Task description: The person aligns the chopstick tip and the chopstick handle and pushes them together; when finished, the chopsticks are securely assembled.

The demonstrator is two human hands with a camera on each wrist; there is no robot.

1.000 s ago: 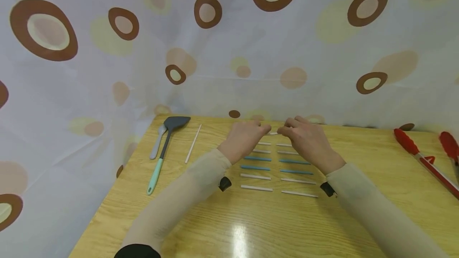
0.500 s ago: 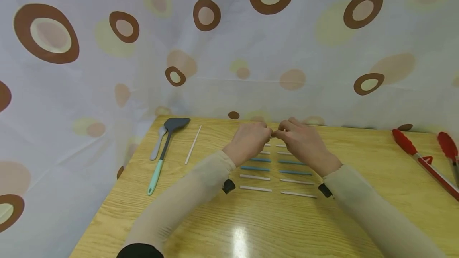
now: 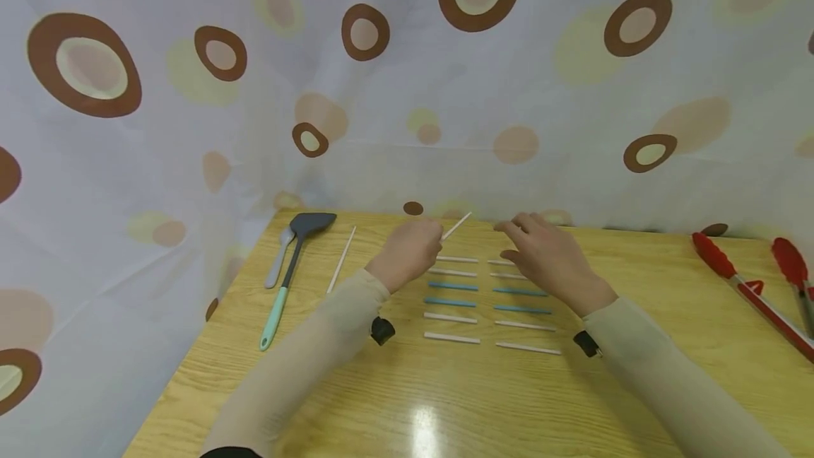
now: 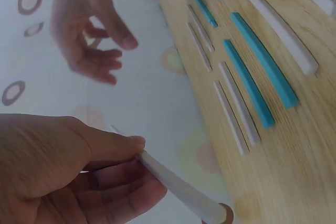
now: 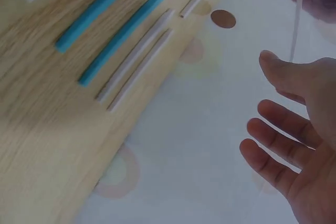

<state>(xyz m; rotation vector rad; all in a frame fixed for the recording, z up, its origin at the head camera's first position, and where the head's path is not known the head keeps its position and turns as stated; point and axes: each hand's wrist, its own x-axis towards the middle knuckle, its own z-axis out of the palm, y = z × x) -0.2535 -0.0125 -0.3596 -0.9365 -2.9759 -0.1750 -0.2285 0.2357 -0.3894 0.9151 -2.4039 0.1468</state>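
- the left hand (image 3: 410, 253) pinches a white stick (image 3: 456, 225) between thumb and fingers, lifted off the table (image 3: 483, 401); the stick slants up and away, its far end pointing into the gap between the hands.
- the right hand (image 3: 553, 256) is wide, thumb apart from slightly bent fingers, near the held stick but not touching it.
- under and just nearer than the hands, two columns of sticks lie on the table, one by each hand.
- in the left-hand column, two far white sticks (image 3: 458, 259) come first, then two blue sticks (image 3: 453, 286), then two near white sticks (image 3: 451, 318).
- the right-hand column matches: two white, two blue, two white; in the head view the right hand covers the right ends of its farthest two.
- left of the left hand lies a lone white stick (image 3: 342, 259), its near end close against the left sleeve (image 3: 305, 352) in the head view.
- farther left, a grey spatula with a mint handle (image 3: 275, 316) lies beside a small grey utensil (image 3: 278, 260).
- well right of the right hand are red-tipped tongs (image 3: 715, 256) and another red head (image 3: 791, 260).
- beyond both hands hangs a spotted curtain (image 3: 407, 76).
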